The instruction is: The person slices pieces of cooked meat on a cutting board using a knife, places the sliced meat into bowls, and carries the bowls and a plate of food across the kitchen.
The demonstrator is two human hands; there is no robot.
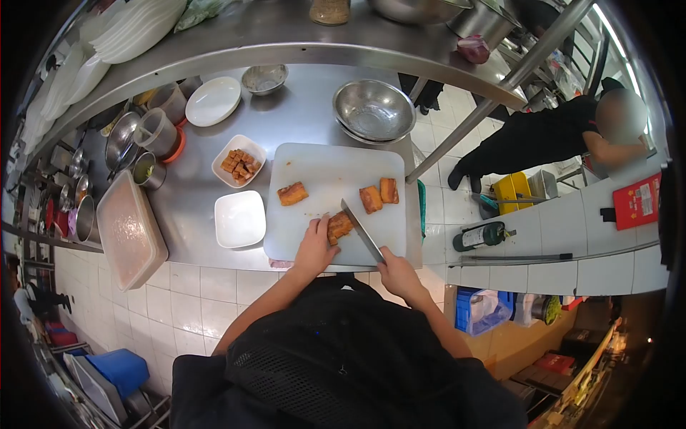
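Note:
On the white cutting board (pixel 307 168), my left hand (pixel 314 243) presses its fingers around a browned slab of cooked meat, perhaps pork belly (pixel 339 227). My right hand (pixel 395 270) grips the handle of a kitchen knife (pixel 363 232), whose blade lies at a slant just right of that slab. Whether the edge touches the meat I cannot tell. Another browned piece (pixel 292 194) sits at the board's left, and two more pieces (pixel 379 195) lie at its right. Left of the board, a white square bowl (pixel 241 163) holds cut brown chunks.
An unfilled white square bowl (pixel 240 219) stands by the board's left edge. Steel mixing bowls (pixel 374 109) are behind it. A lidded plastic container (pixel 131 227) overhangs the counter's front left. A steel shelf (pixel 286 53) crosses above. Another person (pixel 543 136) bends over at the right.

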